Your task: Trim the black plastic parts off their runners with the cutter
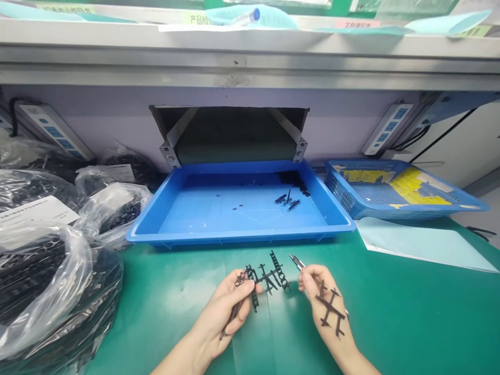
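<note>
In front of me, my left hand (234,299) is closed on a black plastic sprue (269,276) with small moulded parts on its branches. The sprue sticks out to the right between thumb and fingers, and more black pieces show in the palm. My right hand (324,299) grips a small craft knife (297,261), its metal tip pointing up and left, a short way from the sprue. Against the back of that hand lies a branched black plastic runner (331,310); how it is held there I cannot tell. Both hands are above the green mat (175,291).
A blue tray (242,237) behind my hands holds small black parts (288,199), below a conveyor belt (236,135). Plastic bags of black parts (58,281) crowd the left. On the right are a blue basket (414,208) and a pale blue sheet (425,245).
</note>
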A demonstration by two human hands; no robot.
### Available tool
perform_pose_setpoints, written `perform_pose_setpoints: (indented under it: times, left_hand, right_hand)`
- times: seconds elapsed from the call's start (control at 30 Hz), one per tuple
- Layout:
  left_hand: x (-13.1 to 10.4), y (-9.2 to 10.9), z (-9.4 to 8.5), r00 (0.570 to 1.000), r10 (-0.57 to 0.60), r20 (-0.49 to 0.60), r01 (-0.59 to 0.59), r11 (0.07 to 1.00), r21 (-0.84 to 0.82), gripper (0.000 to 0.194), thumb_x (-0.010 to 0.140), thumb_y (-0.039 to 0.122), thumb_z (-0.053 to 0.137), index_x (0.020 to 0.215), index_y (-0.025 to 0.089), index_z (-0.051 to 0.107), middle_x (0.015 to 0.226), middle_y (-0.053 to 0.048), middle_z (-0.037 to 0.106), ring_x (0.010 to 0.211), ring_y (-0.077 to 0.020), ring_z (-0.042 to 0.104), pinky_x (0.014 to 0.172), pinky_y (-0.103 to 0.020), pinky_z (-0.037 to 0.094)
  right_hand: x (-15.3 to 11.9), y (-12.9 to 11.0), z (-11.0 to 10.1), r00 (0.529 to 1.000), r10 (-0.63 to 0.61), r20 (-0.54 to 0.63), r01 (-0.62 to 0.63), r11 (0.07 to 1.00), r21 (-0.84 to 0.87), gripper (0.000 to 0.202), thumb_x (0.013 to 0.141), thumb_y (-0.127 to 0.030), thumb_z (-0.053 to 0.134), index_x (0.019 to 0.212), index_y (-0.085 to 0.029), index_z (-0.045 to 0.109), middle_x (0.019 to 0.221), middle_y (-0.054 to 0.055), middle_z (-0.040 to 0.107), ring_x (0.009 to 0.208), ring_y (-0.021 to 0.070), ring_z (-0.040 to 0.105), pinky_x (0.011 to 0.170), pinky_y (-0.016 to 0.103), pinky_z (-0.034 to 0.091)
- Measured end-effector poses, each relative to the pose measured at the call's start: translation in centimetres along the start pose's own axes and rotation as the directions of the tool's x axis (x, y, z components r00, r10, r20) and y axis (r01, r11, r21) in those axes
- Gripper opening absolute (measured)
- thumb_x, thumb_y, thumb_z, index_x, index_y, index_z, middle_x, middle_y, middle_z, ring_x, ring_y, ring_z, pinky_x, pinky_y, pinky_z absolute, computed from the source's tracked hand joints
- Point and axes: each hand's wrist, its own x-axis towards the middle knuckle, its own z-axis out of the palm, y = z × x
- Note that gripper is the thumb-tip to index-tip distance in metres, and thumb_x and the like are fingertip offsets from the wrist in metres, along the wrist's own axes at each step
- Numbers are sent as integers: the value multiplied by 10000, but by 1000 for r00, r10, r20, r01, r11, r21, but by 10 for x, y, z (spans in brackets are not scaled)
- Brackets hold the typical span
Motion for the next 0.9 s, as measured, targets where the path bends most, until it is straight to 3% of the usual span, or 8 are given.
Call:
perform_pose_setpoints:
  times: [0.1,0.2,0.3,0.4,0.5,0.6,0.73,0.9]
  left_hand:
    - [-10,2,2,993,15,118,-14,1000,-12,320,706,348,676,835,118,495,513,18,555,236,31,215,274,-130,43]
    - [-13,-2,3,980,-28,195,32,999,-16,277,745,342,643,790,86,544,436,22,500,228,27,219,272,-128,38]
    - [-13,-7,4,973,-56,225,70,996,-55,283,722,340,666,753,76,570,471,5,523,231,31,238,265,-124,43]
    - [-12,-9,4,953,-69,296,94,993,-72,289,722,343,666,756,66,591,487,-18,543,241,29,259,263,-116,68]
    - [-13,-10,7,926,-108,362,141,988,-67,319,701,377,676,756,76,582,465,-33,554,231,8,272,252,-127,73]
    - [-12,-10,9,954,-82,287,105,992,-67,313,685,365,686,767,92,559,522,-43,586,242,9,292,261,-121,88]
    - [-8,-13,7,998,-50,42,55,991,-125,272,626,289,695,758,129,519,574,-1,573,300,-6,355,279,-113,151]
    - [-4,-12,1,990,-31,141,49,991,-128,177,638,259,605,715,136,504,573,-13,556,344,-39,386,285,-139,155]
  right_hand:
    - [-7,1,6,972,17,233,-36,996,76,227,793,-333,510,970,-193,525,902,65,580,763,160,564,672,272,470]
    - [-13,3,10,880,36,473,-147,968,202,203,818,-316,490,971,-186,518,892,61,562,786,158,547,709,280,449]
    - [-16,7,10,888,-27,458,-105,960,258,136,825,-310,495,830,-175,517,755,29,519,681,139,510,617,251,422]
    - [-17,11,9,907,-129,402,14,961,276,124,840,-299,476,819,-185,521,766,29,495,674,138,486,604,249,404]
    - [-18,14,10,895,-159,416,28,952,305,150,864,-310,435,824,-193,521,769,34,492,685,148,488,614,258,407]
    - [-18,13,10,899,-140,415,12,955,296,154,871,-311,422,819,-194,508,744,22,484,664,139,470,597,249,391]
    - [-16,7,9,856,-144,496,-6,957,289,178,852,-329,465,771,-178,517,721,17,478,640,125,456,569,238,366]
    - [-13,3,8,848,-45,528,-175,917,359,348,840,-505,431,742,-172,457,656,5,441,554,98,382,506,229,323]
